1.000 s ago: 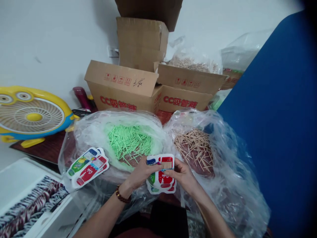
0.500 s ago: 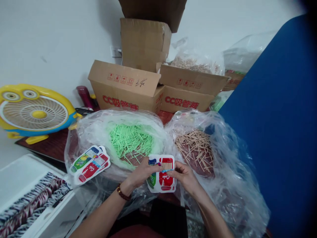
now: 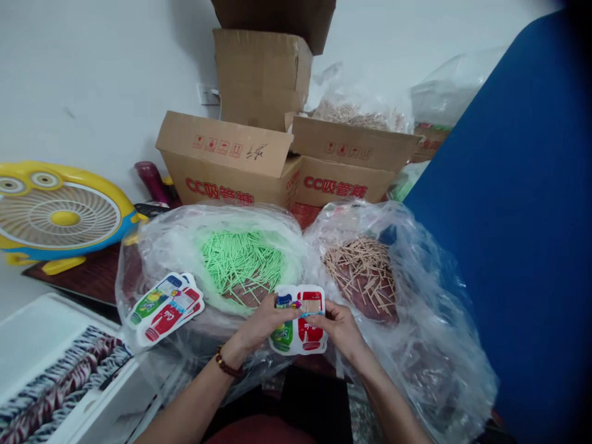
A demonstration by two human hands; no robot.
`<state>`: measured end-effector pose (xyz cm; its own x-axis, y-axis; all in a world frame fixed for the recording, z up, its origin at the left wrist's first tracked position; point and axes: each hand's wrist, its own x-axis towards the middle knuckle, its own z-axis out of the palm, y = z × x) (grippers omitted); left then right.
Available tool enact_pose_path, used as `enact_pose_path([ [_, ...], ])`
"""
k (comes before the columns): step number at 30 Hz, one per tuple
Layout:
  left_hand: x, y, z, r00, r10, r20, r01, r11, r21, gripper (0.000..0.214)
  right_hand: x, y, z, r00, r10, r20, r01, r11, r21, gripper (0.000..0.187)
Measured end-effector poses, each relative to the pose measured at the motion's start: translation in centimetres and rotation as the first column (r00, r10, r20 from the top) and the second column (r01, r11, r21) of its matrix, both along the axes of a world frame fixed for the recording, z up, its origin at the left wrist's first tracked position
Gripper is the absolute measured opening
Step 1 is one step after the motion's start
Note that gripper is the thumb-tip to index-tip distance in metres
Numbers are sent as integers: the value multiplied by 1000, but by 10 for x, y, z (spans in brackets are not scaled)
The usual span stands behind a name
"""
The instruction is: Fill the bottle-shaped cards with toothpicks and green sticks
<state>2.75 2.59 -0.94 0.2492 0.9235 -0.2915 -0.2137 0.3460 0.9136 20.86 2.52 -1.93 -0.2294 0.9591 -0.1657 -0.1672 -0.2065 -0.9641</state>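
Observation:
Both my hands hold a small stack of bottle-printed packets (image 3: pixel 297 320) in front of me. My left hand (image 3: pixel 260 322) grips its left side, thumb on top. My right hand (image 3: pixel 340 325) pinches its right edge, near the packet's open top. Just behind the packets lies a clear bag of green sticks (image 3: pixel 240 262). To its right sits a clear bag of tan wooden sticks (image 3: pixel 363 277). Another pile of the same packets (image 3: pixel 165 306) rests on the left bag's edge.
Cardboard boxes (image 3: pixel 226 163) are stacked against the wall behind the bags. A yellow cartoon desk fan (image 3: pixel 60 216) stands at the left. A white tray with striped cloth (image 3: pixel 41 364) is at the lower left. A blue chair back (image 3: pixel 518 216) fills the right side.
The packets in my hands sit slightly lower and closer together; only small finger shifts. The view wobbled a little.

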Motion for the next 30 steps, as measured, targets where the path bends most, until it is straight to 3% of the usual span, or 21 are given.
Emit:
enact_pose_path([
  [3,-2,0,1,999,-44,-8,44,999,27,37,-1,-2,3,999,-3,-39,2,1000,-12,33],
  [9,-1,-2,7,1000,-25,-7,25,997,69,30,-2,-3,5,990,108,-93,-109,994,-7,35],
  [14,-2,-7,8,1000,-15,0,15,999,28,28,-1,-3,-1,991,111,-70,-113,993,-25,34],
  [19,-3,-11,14,1000,-5,6,5,1000,-25,28,-3,-6,-9,973,189,-133,-198,979,-52,40],
  [26,-12,-15,9,1000,1,-6,-1,1000,0,27,-13,-11,-8,993,65,-94,-71,996,-61,32],
  [30,-19,-16,2,999,-44,-10,44,999,12,25,-17,-14,-6,988,55,-145,-65,996,-66,33],
])
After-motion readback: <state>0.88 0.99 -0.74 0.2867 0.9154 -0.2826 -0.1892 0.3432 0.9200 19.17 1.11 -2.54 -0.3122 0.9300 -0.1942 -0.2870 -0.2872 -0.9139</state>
